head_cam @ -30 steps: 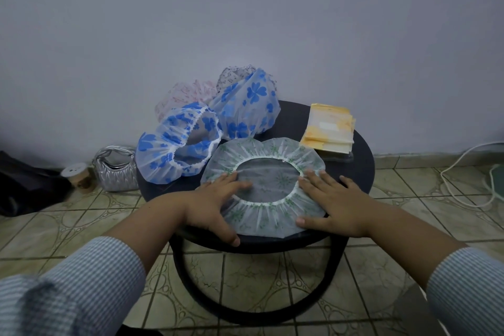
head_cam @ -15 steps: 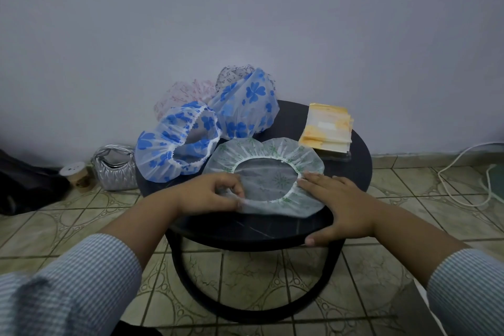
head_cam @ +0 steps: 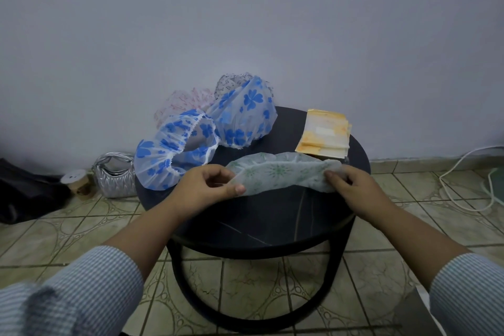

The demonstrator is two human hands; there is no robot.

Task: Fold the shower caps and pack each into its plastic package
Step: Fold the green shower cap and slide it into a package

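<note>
A white shower cap with green flowers (head_cam: 281,173) lies folded in half on the round black table (head_cam: 272,224). My left hand (head_cam: 207,185) pinches its left end and my right hand (head_cam: 346,183) pinches its right end. Two blue-flowered caps (head_cam: 174,155) (head_cam: 245,117) sit puffed up at the table's back left. Behind them, a pink-patterned cap (head_cam: 182,103) and a dark-patterned one (head_cam: 231,83) are partly hidden. A stack of yellow-and-white plastic packages (head_cam: 324,133) lies at the back right.
A silver quilted bag (head_cam: 114,174) and a small round tin (head_cam: 76,181) stand on the tiled floor left of the table. A dark bag (head_cam: 21,194) lies further left. White cables (head_cam: 469,172) run along the floor at the right. A plain wall is behind.
The green cap lay flat and open under both hands. Both hands took its near edge and folded it away over the far half, so it is now a half-moon.
</note>
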